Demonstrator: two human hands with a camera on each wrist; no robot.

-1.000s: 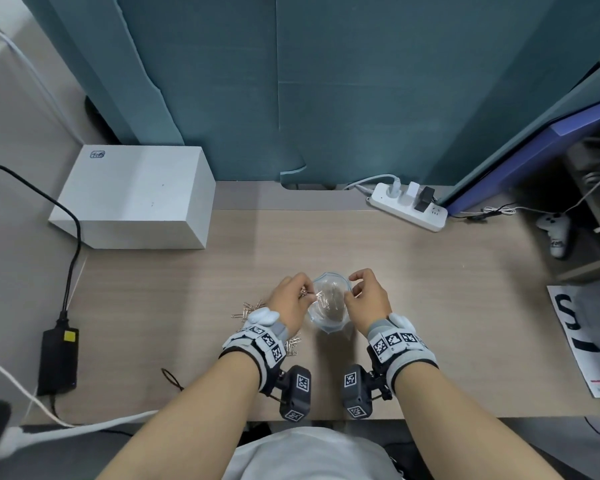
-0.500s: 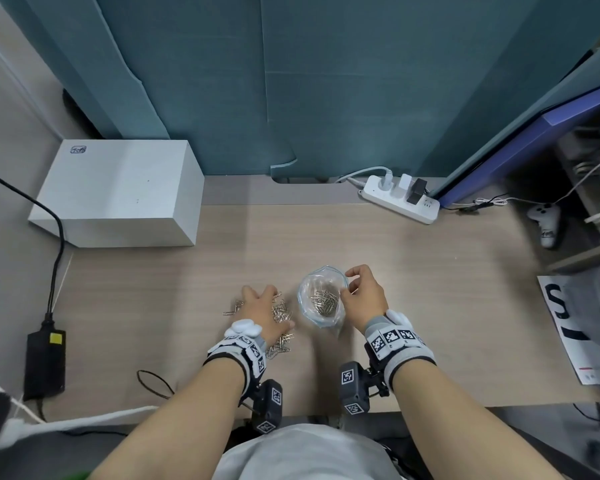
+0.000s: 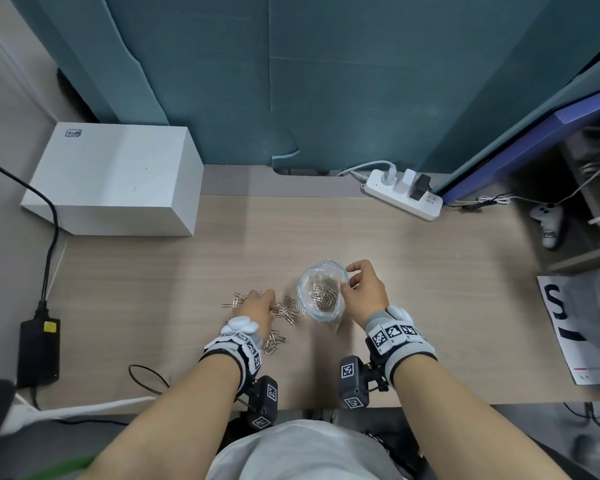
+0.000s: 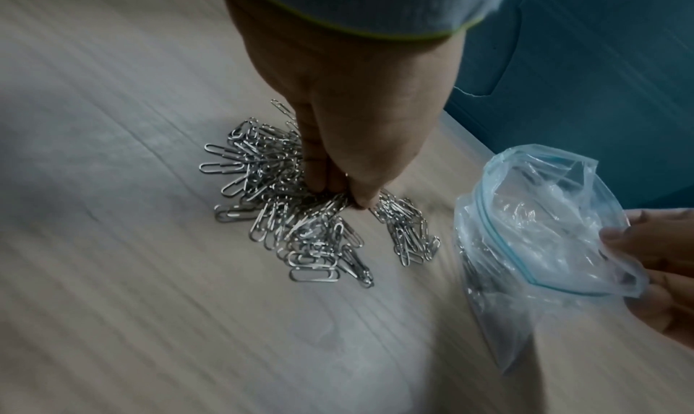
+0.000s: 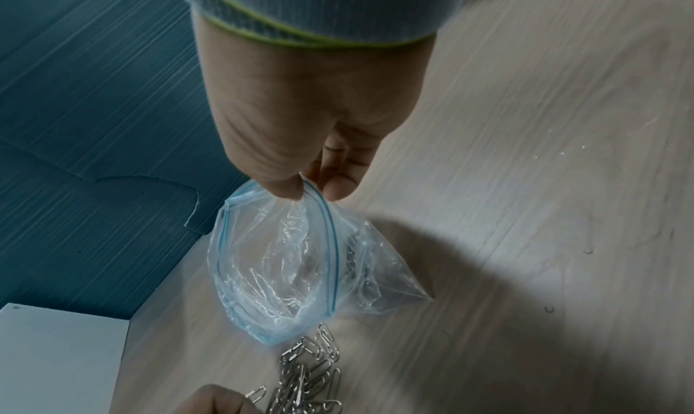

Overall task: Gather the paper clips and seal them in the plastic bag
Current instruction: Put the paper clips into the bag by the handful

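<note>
A heap of silver paper clips (image 3: 286,311) (image 4: 296,212) lies on the wooden desk (image 3: 153,289). My left hand (image 3: 257,306) (image 4: 345,195) is down in the heap, its fingertips pinching a bunch of clips. Just right of the heap stands a clear plastic zip bag (image 3: 321,292) (image 5: 285,272) with a blue seal strip, its mouth wide open and several clips inside. My right hand (image 3: 357,285) (image 5: 315,195) pinches the bag's right rim between thumb and fingers and holds it up. The bag (image 4: 540,242) stays apart from my left hand.
A white box (image 3: 115,181) stands at the back left, a white power strip (image 3: 402,194) at the back right. A black adapter (image 3: 37,351) with its cable lies on the left edge. A printed sheet (image 3: 582,327) lies at the right. A teal partition (image 3: 291,81) closes the back.
My left hand left the bag's mouth, moved left and down onto the clip heap, and now pinches clips there. The right hand kept hold of the bag's rim.
</note>
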